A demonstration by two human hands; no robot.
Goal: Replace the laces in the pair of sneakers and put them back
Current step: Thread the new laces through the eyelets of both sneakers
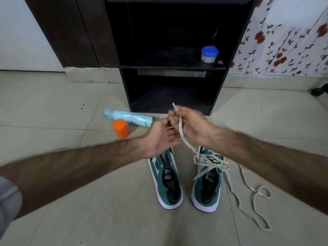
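Clearly soft, light flat white lace (181, 129) above green suede sneaker (207, 181): pinched near tip by right hand (192, 126); left hand (160, 139) loosely spread, grasping nothing.

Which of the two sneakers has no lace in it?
The left sneaker, below the left hand: its eyelets are bare. The right sneaker has a white lace loosely threaded across it.

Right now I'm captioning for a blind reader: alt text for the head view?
Two bare hands, left hand and right hand, hold up a white lace above a pair of green sneakers on a tiled floor, before a black shelf unit.
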